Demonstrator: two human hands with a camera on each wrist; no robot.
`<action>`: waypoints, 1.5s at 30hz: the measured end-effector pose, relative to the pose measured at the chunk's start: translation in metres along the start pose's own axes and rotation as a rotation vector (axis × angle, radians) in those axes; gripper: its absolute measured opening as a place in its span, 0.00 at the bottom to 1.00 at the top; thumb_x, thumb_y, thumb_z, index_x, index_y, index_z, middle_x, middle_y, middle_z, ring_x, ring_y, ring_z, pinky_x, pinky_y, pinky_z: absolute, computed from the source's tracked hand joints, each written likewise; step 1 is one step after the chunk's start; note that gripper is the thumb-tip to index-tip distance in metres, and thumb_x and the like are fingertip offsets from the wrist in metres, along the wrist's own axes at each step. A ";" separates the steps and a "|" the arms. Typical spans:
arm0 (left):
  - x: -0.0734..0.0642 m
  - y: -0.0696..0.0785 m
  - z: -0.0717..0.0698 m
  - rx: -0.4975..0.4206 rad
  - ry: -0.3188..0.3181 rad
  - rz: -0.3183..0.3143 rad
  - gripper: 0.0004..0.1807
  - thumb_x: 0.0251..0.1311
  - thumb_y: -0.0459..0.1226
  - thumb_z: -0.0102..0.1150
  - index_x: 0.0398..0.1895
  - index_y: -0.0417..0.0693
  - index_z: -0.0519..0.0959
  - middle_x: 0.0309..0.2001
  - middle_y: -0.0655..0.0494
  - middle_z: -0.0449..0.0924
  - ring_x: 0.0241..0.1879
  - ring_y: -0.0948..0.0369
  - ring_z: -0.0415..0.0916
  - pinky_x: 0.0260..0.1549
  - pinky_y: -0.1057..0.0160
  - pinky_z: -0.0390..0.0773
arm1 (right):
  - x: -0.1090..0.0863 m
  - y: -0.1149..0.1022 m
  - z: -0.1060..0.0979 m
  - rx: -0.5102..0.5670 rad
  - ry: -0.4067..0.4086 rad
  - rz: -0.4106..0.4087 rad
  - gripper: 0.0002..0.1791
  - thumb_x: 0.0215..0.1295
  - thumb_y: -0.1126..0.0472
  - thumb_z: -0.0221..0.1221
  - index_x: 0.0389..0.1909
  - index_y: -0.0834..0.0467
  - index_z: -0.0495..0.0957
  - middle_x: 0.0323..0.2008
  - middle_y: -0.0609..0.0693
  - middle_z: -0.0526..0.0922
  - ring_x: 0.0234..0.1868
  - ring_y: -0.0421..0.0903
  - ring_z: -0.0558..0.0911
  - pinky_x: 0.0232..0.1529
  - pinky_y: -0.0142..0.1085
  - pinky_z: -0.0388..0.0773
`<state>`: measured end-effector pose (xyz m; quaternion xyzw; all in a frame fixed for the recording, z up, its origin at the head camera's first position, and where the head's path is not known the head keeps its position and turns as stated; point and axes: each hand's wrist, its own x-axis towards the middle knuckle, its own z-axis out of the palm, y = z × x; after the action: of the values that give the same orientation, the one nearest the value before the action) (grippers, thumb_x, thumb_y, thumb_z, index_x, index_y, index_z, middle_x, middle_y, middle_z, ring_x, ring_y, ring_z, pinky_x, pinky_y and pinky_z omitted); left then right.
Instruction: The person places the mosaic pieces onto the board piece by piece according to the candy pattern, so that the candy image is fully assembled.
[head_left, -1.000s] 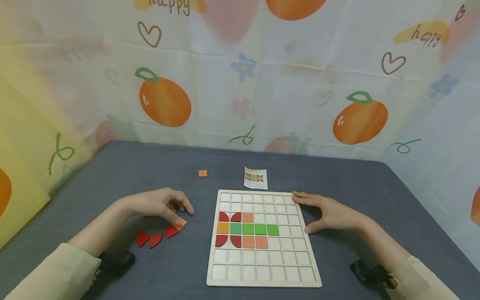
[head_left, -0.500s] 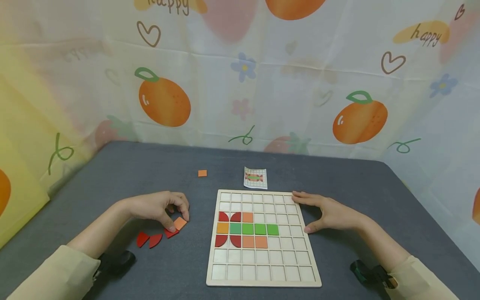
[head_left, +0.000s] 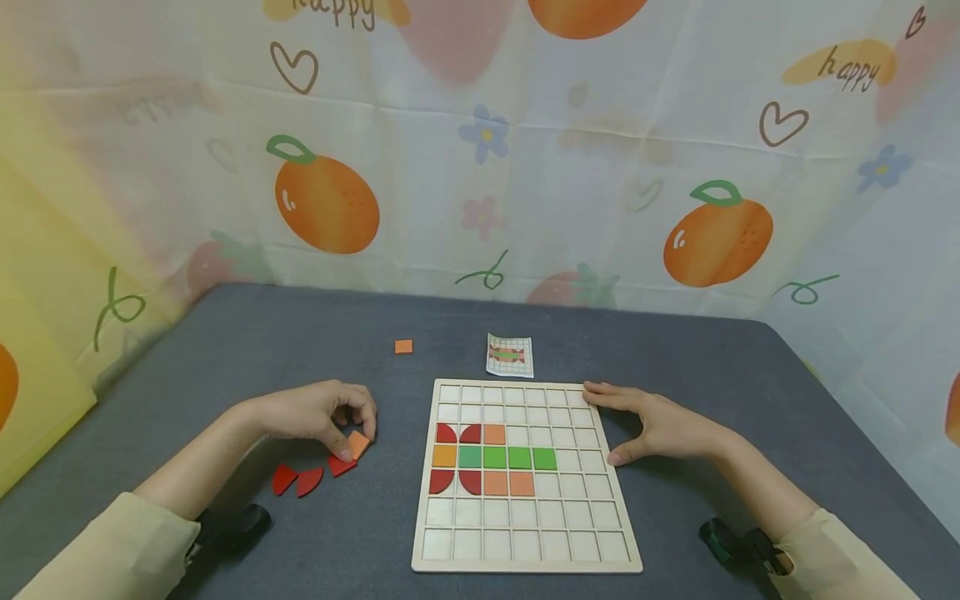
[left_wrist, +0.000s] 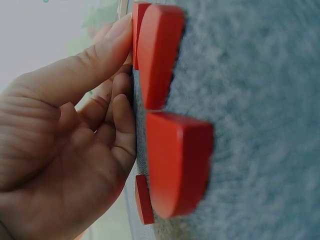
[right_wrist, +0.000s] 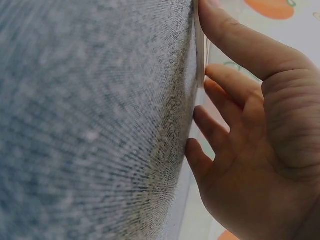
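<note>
My left hand (head_left: 318, 415) is low over the table, left of the board. Its thumb and fingers pinch a small square orange tile (head_left: 359, 444) at its sides. A red tile (head_left: 342, 465) lies right under the thumb. Two more red tiles with a curved edge, one of them this red tile (head_left: 310, 482), lie nearer the wrist; the left wrist view shows thick red pieces (left_wrist: 180, 162) beside the palm. My right hand (head_left: 652, 425) has thumb and fingertips at the right edge of the wooden grid board (head_left: 525, 569), fingers spread.
Red, orange, green and salmon tiles (head_left: 495, 483) fill several cells on the board's left and middle. A printed pattern card (head_left: 510, 357) lies behind the board. Left of it is a lone orange tile (head_left: 403, 347). A fruit-patterned cloth (head_left: 480, 167) hangs behind the table.
My left hand has drawn back slightly; its thumb has moved from on top of the orange tile to its near side, and the fingers have closed in. The right hand keeps its place.
</note>
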<state>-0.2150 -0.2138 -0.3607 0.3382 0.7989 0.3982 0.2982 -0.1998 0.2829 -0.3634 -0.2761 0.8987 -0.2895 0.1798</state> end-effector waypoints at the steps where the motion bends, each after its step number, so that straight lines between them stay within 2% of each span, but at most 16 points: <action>1: 0.000 0.000 0.000 -0.003 0.000 0.003 0.15 0.49 0.36 0.73 0.40 0.43 0.81 0.42 0.51 0.74 0.34 0.58 0.64 0.35 0.69 0.69 | 0.000 0.000 0.000 0.002 -0.001 -0.001 0.54 0.49 0.41 0.72 0.75 0.52 0.59 0.79 0.54 0.54 0.79 0.64 0.49 0.70 0.69 0.51; 8: 0.002 0.001 0.000 -0.028 -0.014 0.003 0.13 0.50 0.33 0.71 0.38 0.39 0.80 0.32 0.59 0.74 0.30 0.67 0.65 0.30 0.70 0.72 | 0.000 0.001 0.000 0.006 -0.001 -0.002 0.53 0.50 0.41 0.72 0.75 0.52 0.59 0.79 0.53 0.54 0.79 0.63 0.49 0.71 0.69 0.50; 11: 0.003 0.004 0.001 -0.014 -0.003 0.002 0.10 0.54 0.34 0.69 0.37 0.40 0.81 0.29 0.54 0.77 0.29 0.67 0.68 0.30 0.69 0.74 | 0.001 0.002 0.000 0.001 -0.002 -0.004 0.53 0.50 0.41 0.71 0.75 0.52 0.59 0.79 0.53 0.53 0.79 0.63 0.49 0.70 0.69 0.50; 16: 0.004 0.005 0.002 -0.024 0.021 0.018 0.07 0.61 0.36 0.65 0.35 0.40 0.81 0.30 0.43 0.83 0.27 0.64 0.76 0.32 0.65 0.79 | 0.001 0.001 0.001 0.006 -0.007 -0.002 0.53 0.51 0.41 0.71 0.76 0.52 0.58 0.79 0.53 0.52 0.79 0.64 0.48 0.70 0.69 0.50; 20: 0.005 0.007 0.003 -0.012 0.063 -0.003 0.07 0.62 0.37 0.64 0.37 0.41 0.82 0.31 0.48 0.84 0.30 0.63 0.79 0.36 0.65 0.80 | 0.000 0.000 0.000 0.008 -0.009 0.009 0.53 0.51 0.41 0.71 0.76 0.52 0.58 0.79 0.53 0.52 0.80 0.63 0.48 0.70 0.69 0.50; 26: 0.009 0.015 0.005 0.047 0.125 -0.066 0.09 0.62 0.42 0.65 0.41 0.47 0.84 0.34 0.54 0.85 0.34 0.63 0.79 0.39 0.67 0.79 | 0.000 -0.001 0.000 0.016 -0.012 0.008 0.53 0.51 0.42 0.71 0.76 0.53 0.58 0.79 0.53 0.52 0.80 0.63 0.48 0.71 0.69 0.49; 30: 0.015 0.023 0.009 0.051 0.146 -0.078 0.10 0.61 0.43 0.65 0.42 0.49 0.85 0.36 0.57 0.85 0.36 0.63 0.80 0.41 0.67 0.79 | 0.001 -0.001 0.001 0.024 -0.014 0.006 0.53 0.51 0.42 0.72 0.76 0.52 0.58 0.79 0.53 0.52 0.80 0.63 0.47 0.71 0.69 0.50; 34: 0.023 0.031 0.016 0.024 0.141 -0.049 0.10 0.61 0.42 0.66 0.42 0.48 0.85 0.37 0.56 0.86 0.36 0.63 0.80 0.40 0.66 0.80 | 0.001 0.000 0.001 0.019 -0.011 0.008 0.53 0.51 0.42 0.72 0.76 0.52 0.58 0.79 0.53 0.52 0.80 0.63 0.47 0.71 0.69 0.50; 39: 0.032 0.041 0.026 0.024 0.134 -0.022 0.09 0.60 0.40 0.66 0.41 0.47 0.85 0.33 0.56 0.84 0.32 0.62 0.79 0.37 0.67 0.79 | 0.001 0.000 0.000 0.013 -0.008 0.010 0.53 0.50 0.41 0.71 0.76 0.52 0.58 0.79 0.53 0.52 0.80 0.63 0.48 0.71 0.68 0.50; 42: 0.039 0.046 0.033 0.032 0.169 -0.027 0.07 0.60 0.39 0.67 0.40 0.49 0.85 0.32 0.57 0.84 0.32 0.62 0.78 0.36 0.67 0.78 | 0.001 0.001 0.000 0.006 -0.007 0.009 0.53 0.50 0.41 0.71 0.76 0.52 0.58 0.79 0.52 0.52 0.80 0.63 0.48 0.71 0.68 0.50; 45: 0.046 0.051 0.040 0.025 0.234 -0.023 0.06 0.59 0.39 0.68 0.39 0.51 0.85 0.32 0.57 0.86 0.32 0.61 0.78 0.36 0.66 0.79 | 0.001 0.001 0.000 0.003 -0.005 0.012 0.53 0.50 0.40 0.71 0.76 0.51 0.59 0.79 0.52 0.52 0.80 0.63 0.48 0.71 0.68 0.50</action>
<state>-0.1972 -0.1376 -0.3474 0.2836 0.8370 0.4216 0.2031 -0.2010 0.2832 -0.3647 -0.2713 0.8994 -0.2891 0.1843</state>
